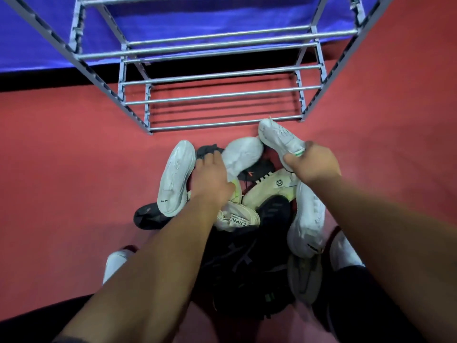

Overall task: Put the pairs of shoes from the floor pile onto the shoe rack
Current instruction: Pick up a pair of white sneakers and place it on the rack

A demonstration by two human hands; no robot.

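Observation:
A pile of white and black shoes (247, 219) lies on the red floor in front of a grey metal shoe rack (212, 102) whose bars hold nothing. My right hand (314, 164) grips the heel of a white sneaker (279, 138) with a green-striped tab, lifted at the pile's far right. My left hand (210, 174) reaches into the pile's far left side, fingers curled down between a white sole-up shoe (175, 179) and another white shoe (241, 157). What its fingers hold is hidden.
A blue cloth (173, 23) hangs behind the rack. My own feet in white shoes (115, 263) stand at either side of the pile. Red floor (61, 169) stretches to the left and right of the pile.

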